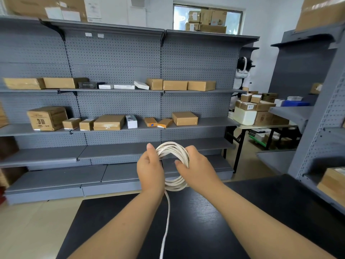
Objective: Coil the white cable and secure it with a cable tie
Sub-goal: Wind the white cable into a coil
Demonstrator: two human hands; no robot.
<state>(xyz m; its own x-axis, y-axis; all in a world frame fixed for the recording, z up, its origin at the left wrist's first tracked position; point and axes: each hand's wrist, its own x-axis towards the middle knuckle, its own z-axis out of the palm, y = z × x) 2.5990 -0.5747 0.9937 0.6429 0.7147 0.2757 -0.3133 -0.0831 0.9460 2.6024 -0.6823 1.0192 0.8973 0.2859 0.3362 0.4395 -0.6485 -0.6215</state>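
The white cable (172,148) is wound into a round coil of several loops, held upright in the air above the far edge of a black table (252,212). My left hand (150,170) grips the coil's left side, thumb raised along it. On the right side, my right hand (196,168) is closed round the loops, fingers curled through the middle. A loose tail of the cable hangs from the coil's bottom and runs down between my forearms toward the lower frame edge. No cable tie is in view.
Grey pegboard shelving (115,90) with several cardboard boxes stands across the aisle ahead. More grey shelving (317,113) rises at the right. A person (242,75) stands at the back right beside a table (265,126) stacked with boxes.
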